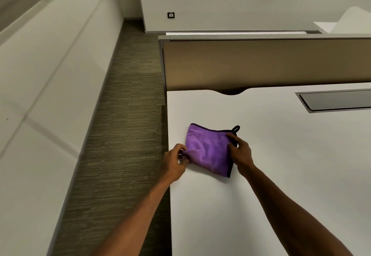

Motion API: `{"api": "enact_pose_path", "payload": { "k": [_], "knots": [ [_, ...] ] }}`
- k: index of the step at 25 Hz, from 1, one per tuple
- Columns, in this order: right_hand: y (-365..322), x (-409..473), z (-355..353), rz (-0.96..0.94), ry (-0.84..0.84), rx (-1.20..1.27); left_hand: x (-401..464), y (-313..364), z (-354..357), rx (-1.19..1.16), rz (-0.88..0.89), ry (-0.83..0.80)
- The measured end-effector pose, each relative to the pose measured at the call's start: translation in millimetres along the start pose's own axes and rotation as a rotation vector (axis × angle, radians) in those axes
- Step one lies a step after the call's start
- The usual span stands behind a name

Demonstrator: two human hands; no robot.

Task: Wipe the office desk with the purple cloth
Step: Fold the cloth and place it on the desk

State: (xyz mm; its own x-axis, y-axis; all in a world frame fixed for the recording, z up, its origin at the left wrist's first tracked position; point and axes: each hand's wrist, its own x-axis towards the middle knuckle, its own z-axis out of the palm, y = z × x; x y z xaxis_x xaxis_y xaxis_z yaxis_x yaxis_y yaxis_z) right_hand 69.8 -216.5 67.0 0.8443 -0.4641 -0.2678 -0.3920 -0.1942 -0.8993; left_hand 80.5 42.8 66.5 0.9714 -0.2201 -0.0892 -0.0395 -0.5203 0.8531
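Note:
A folded purple cloth (208, 151) with a dark trim and a small black hanging loop lies on the white office desk (281, 165), close to the desk's left edge. My left hand (175, 160) pinches the cloth's left corner with curled fingers. My right hand (240, 152) holds the cloth's right edge, thumb on top and fingers at the side near the loop. Both forearms reach in from the bottom of the view.
A tan partition panel (261, 62) stands along the desk's far edge, with a curved notch in the desktop below it. A grey cable hatch (335, 100) is set into the desk at the right. Carpeted floor (120, 125) and a white wall lie to the left.

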Motion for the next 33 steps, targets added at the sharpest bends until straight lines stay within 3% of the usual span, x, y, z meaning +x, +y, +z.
{"api": "enact_pose_path", "payload": {
  "k": [5,9,12,16,18,22,24,26,29,33],
  "knots": [
    [6.7,2.9,-12.1,0.158,0.021,0.145,-8.4,2.2,1.1,-0.078,-0.118,0.124],
    [7.3,0.9,-4.4,0.257,-0.006,0.29,-21.9,4.7,16.7,-0.455,-0.359,0.259],
    [8.0,-0.5,-0.6,0.243,-0.013,0.277,-30.6,0.2,25.6,-0.245,-0.205,0.323],
    [13.5,-2.3,-5.9,0.156,-0.052,0.195,-33.7,-23.3,5.7,0.179,-0.032,0.11],
    [12.7,-2.2,-10.2,0.095,-0.077,0.167,-21.1,-30.2,-16.0,0.238,-0.001,-0.06],
    [-7.0,-8.5,-13.8,-0.01,-0.166,0.208,25.0,-7.1,-39.2,-0.046,-0.082,-0.087],
    [-27.5,-11.5,-10.9,-0.069,-0.241,0.229,53.0,10.4,-31.5,-0.052,-0.157,-0.104],
    [-52.3,-14.0,-7.0,-0.147,-0.352,0.237,75.7,26.1,-20.9,-0.148,-0.234,-0.18],
    [-87.0,-16.4,-4.3,-0.258,-0.506,0.225,96.5,34.9,-19.0,-0.574,-0.379,-0.289],
    [-114.1,-4.3,-9.5,-0.317,-0.55,0.239,101.8,28.9,-25.6,-0.79,-0.393,-0.482]
  ]
}}
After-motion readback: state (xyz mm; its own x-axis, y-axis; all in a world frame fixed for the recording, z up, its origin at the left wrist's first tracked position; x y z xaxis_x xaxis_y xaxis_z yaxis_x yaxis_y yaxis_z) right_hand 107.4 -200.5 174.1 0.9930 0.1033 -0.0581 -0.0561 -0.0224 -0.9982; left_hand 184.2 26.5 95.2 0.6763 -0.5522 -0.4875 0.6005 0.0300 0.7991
